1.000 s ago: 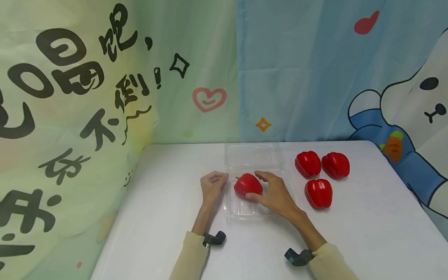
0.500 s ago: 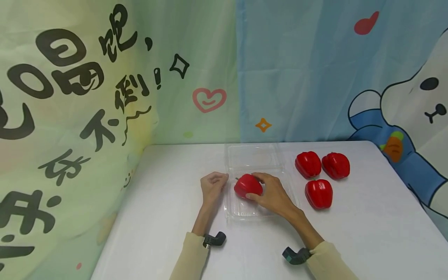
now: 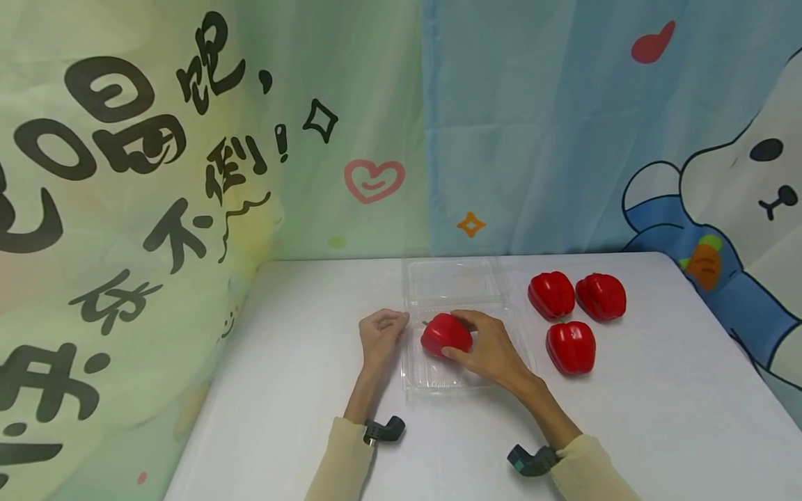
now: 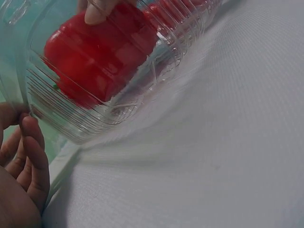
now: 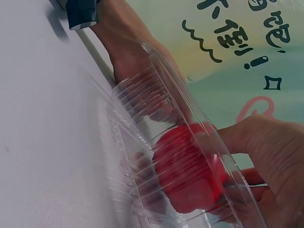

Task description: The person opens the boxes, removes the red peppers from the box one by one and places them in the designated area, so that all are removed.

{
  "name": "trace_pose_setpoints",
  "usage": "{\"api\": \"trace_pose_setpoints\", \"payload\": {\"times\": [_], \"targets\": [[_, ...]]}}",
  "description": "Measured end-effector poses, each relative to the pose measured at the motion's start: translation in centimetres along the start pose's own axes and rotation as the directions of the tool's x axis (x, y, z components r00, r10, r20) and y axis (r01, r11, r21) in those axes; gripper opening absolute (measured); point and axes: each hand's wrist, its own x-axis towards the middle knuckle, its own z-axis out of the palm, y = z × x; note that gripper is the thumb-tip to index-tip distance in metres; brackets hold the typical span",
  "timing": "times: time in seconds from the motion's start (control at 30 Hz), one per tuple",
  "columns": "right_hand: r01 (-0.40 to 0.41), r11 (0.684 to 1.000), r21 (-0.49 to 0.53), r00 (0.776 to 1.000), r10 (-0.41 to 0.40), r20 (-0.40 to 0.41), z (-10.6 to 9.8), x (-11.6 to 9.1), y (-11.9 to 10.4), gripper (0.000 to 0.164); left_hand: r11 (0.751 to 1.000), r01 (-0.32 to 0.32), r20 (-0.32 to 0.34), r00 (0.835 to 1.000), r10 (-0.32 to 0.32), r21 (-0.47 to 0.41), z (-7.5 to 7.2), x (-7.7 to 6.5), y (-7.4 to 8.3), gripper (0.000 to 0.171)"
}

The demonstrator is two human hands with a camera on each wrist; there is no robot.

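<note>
A clear plastic clamshell box (image 3: pixel 432 379) lies with its lid folded back on the white table. Inside its base is a red bell pepper (image 3: pixel 443 334), stem pointing left. My right hand (image 3: pixel 491 348) grips the pepper from the right, thumb on the near side and fingers on the far side. In the right wrist view the pepper (image 5: pixel 187 166) shows through the ribbed box wall. My left hand (image 3: pixel 381 334) pinches the box's left rim between thumb and forefinger, and the left wrist view shows the fingertips (image 4: pixel 29 121) right at that rim.
Three more red bell peppers lie right of the box: one (image 3: pixel 551 294) at the back, one (image 3: pixel 601 296) beside it, and one (image 3: pixel 571 346) nearer. The lid (image 3: pixel 456 280) extends toward the table's back edge, where a printed curtain (image 3: pixel 532 139) hangs.
The right fingers have closed in on the pepper, which has shifted very slightly to the right. The left hand stays at the box's rim.
</note>
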Motion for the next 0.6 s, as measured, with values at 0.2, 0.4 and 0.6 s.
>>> {"api": "trace_pose_setpoints", "payload": {"times": [0.2, 0.4, 0.6], "targets": [[0.003, 1.000, 0.011, 1.000, -0.003, -0.014, -0.5, -0.4, 0.1, 0.078, 1.000, 0.007, 0.006, 1.000, -0.006, -0.016, 0.1, -0.1, -0.3, 0.013], [0.026, 0.999, 0.041, 0.997, -0.023, -0.073, -1.5, -0.7, 0.2, 0.082, 0.999, 0.009, 0.004, 1.000, -0.008, -0.034, 0.2, 0.0, -0.3, 0.015], [0.064, 0.996, 0.054, 0.982, -0.053, -0.180, -2.9, -0.8, 0.3, 0.084, 0.999, 0.002, 0.000, 1.000, -0.002, -0.043, 0.1, 0.0, 0.0, 0.011]]}}
